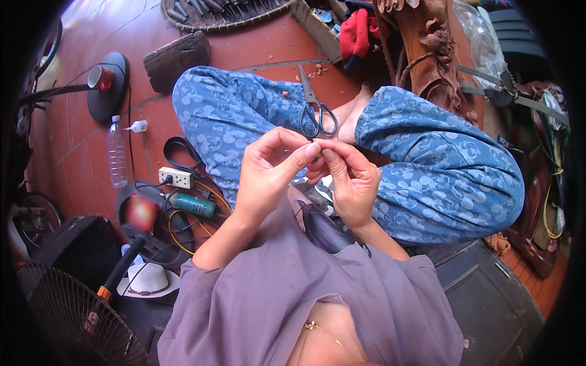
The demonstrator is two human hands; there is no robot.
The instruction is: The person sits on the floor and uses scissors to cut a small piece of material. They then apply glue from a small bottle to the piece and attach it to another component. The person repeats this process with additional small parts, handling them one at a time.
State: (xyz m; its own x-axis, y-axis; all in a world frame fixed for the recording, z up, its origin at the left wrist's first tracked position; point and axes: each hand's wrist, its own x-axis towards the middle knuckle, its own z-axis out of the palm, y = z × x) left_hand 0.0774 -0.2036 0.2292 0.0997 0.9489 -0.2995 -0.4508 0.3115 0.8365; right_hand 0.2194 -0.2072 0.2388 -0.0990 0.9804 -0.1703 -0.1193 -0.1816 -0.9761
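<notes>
Together, two hands meet over the lap: the left hand (265, 174) and the right hand (348, 180) touch at the fingertips, thumbs and forefingers pinched tight on one small item (312, 145) too tiny to identify. One pair of scissors (314, 110) lies just beyond, at twelve o'clock from the hands, resting between the two knees in blue patterned trousers (439, 177). At nine o'clock on the red floor (85, 152) stand one clear plastic bottle (116, 152) and one white power strip (176, 177), with one green tool (192, 205) at eight o'clock and one white hat (148, 280) at seven.
</notes>
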